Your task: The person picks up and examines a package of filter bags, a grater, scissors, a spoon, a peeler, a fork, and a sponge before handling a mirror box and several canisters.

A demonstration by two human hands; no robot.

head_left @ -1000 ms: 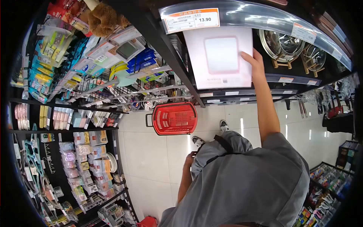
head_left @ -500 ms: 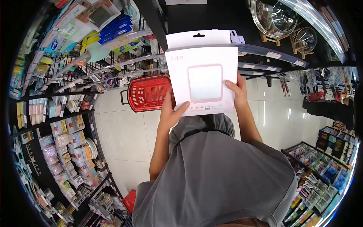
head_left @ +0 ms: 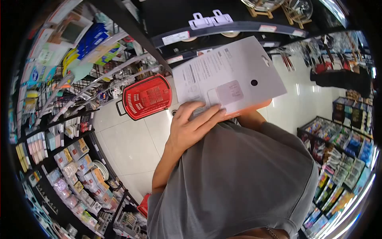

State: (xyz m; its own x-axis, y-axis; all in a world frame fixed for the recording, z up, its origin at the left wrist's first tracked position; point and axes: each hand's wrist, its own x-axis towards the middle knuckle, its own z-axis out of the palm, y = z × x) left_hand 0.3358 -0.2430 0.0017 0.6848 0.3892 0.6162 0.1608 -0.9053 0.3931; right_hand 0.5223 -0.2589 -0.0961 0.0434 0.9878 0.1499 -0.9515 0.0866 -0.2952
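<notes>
A white mirror box (head_left: 238, 75) is held in front of my chest, its printed back facing up and its hang-tab end pointing right. Small text, a pinkish picture and a black round dot show on this face, with an orange side along the lower edge. My left hand (head_left: 193, 123) lies on the box's lower left part, fingers over its edge and face. The box hides my right hand; only the right forearm shows below it.
A red shopping basket (head_left: 148, 97) stands on the tiled floor at the left. Dark shelves (head_left: 167, 16) with glass lids and price labels are ahead. Stocked racks line the left, more displays (head_left: 338, 159) stand at the right, and a person in dark clothing (head_left: 344, 79) is at the far right.
The box has been turned over from its mirror-picture front to its printed back and tilted. My right hand has gone out of sight behind it. The view has shifted a little.
</notes>
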